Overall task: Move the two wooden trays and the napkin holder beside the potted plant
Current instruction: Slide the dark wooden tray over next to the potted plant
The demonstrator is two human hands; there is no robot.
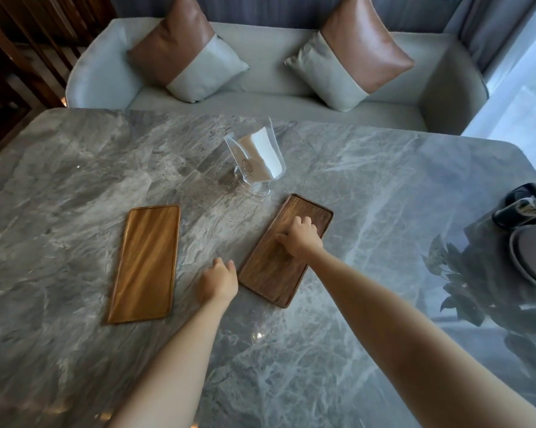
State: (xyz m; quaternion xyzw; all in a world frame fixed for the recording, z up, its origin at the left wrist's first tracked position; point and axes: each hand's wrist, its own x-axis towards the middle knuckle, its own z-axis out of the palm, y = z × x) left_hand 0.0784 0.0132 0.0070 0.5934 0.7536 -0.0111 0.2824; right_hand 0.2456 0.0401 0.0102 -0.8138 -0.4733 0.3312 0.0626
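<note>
1. Head view: right hand [300, 234] lies flat, fingers spread, on dark wooden tray [272, 267] mid-table, gripping nothing; left hand [218, 281] open just beside its near corner.
2. Light wooden tray [146, 261] lies further left; both look stiff, light, likely slide on marble table [75, 180]; take long edges.
3. Clear napkin holder [255, 156] behind trays, probably tippy.
4. Plant only reflected near right edge; dark dishes [526, 242] crowd there.

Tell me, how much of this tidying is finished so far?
Nothing looks finished: both trays and the clear napkin holder sit mid-table, away from the dark things at the right edge. In hand: the right hand rests on the dark wooden tray, and the left hand is beside its near-left edge, not gripping. Left: moving that tray, the light wooden tray and the holder.
</note>
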